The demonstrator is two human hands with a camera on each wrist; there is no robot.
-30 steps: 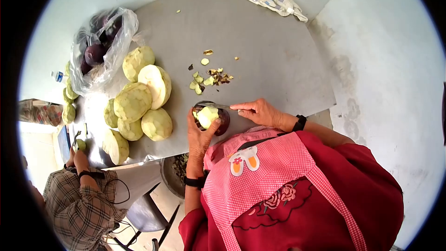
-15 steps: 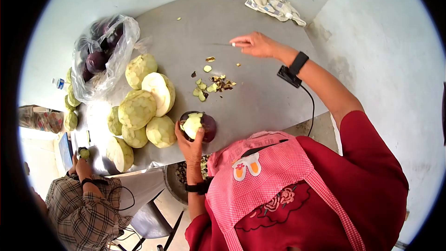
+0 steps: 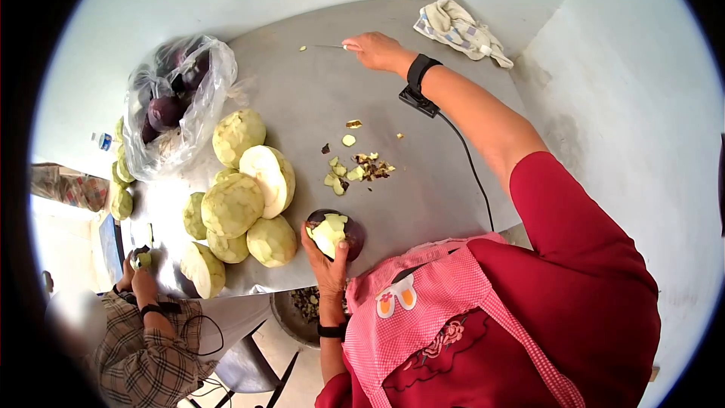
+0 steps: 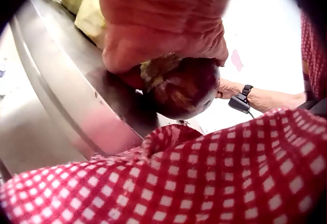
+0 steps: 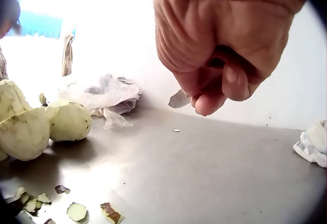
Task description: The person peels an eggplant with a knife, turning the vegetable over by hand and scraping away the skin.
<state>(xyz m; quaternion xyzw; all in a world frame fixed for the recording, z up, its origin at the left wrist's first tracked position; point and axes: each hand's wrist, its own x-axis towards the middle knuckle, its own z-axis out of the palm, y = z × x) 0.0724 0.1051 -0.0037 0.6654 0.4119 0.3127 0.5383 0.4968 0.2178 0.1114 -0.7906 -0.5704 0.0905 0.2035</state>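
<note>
My left hand point(image 3: 329, 270) grips a round purple eggplant point(image 3: 355, 242) at the table's front edge. Its top is peeled pale green, while dark skin covers the side; the left wrist view shows the glossy underside point(image 4: 186, 91) below the palm. My right hand point(image 3: 377, 51) reaches far across the table, fingers curled round the light handle of a small knife. The thin blade point(image 3: 328, 47) points left, toward a small pale chip point(image 3: 303, 48) on the metal top. In the right wrist view only the blade's tip point(image 5: 178, 99) shows past the fingers.
Peeled eggplants point(image 3: 232, 205) are heaped on the left, before a plastic bag point(image 3: 215, 75) of unpeeled ones. Peel scraps point(image 3: 359, 171) lie mid-table, a cloth point(image 3: 462, 29) at the back right. Another person point(image 3: 151, 332) works at left. A basin of peelings point(image 3: 283, 325) stands below the edge.
My right hand has left the eggplant with the knife and swung out over the table, then farther back and left. The left hand keeps its grip on the eggplant near the edge.
</note>
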